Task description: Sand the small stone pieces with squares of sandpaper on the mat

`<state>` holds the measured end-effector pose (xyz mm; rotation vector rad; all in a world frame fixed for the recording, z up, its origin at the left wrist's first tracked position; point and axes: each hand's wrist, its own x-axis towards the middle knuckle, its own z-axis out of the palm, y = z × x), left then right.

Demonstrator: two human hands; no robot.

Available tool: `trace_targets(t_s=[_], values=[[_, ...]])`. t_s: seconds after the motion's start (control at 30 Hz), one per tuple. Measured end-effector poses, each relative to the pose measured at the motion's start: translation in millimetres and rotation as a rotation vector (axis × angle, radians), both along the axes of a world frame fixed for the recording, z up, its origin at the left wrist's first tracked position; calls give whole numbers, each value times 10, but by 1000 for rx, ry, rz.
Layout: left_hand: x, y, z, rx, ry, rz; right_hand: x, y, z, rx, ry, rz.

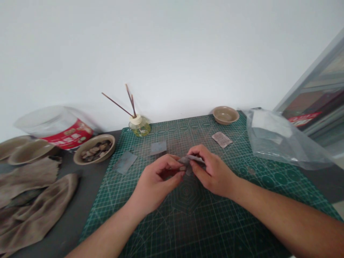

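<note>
Where the two hands meet near the middle of the frame, a small grey piece [191,159] is pinched between them just above the green cutting mat [188,222]. The left hand [158,182] comes in from the lower left, its thumb and forefinger closed on the piece's left end and its other fingers curled loosely underneath. The right hand [212,172] comes in from the lower right, its fingertips closed over the right end from above, so both hands grip the same piece; what the piece is made of is too small to tell. Just above the hands, two flat grey squares [158,147] lie on the mat, one towards the left of centre. A small patterned packet [221,139] lies on the mat to the upper right of the hands. At the mat's far edge stands a reed diffuser [139,125], and further right an empty tan bowl [225,115]. A clear plastic bag [279,139] lies at the right side of the frame. At left centre, just off the mat, a bowl of dark pieces [94,149] sits near a red-labelled tub [57,127], with brownish cloths [32,200] in the lower left.
</note>
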<state>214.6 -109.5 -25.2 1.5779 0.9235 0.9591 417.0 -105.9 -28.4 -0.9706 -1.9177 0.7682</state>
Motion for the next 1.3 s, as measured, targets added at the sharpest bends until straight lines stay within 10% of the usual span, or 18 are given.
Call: trace_targets(t_s=[0.3,0.6,1.3], values=[[-24,53,-18,26,66,81,-3,-28,3,-421,364,364],[-46,34,27,178,163,-17,24,83,-27,-676,420,351],[-44,34,90,59,103,29,0,56,-2,-755,524,405]])
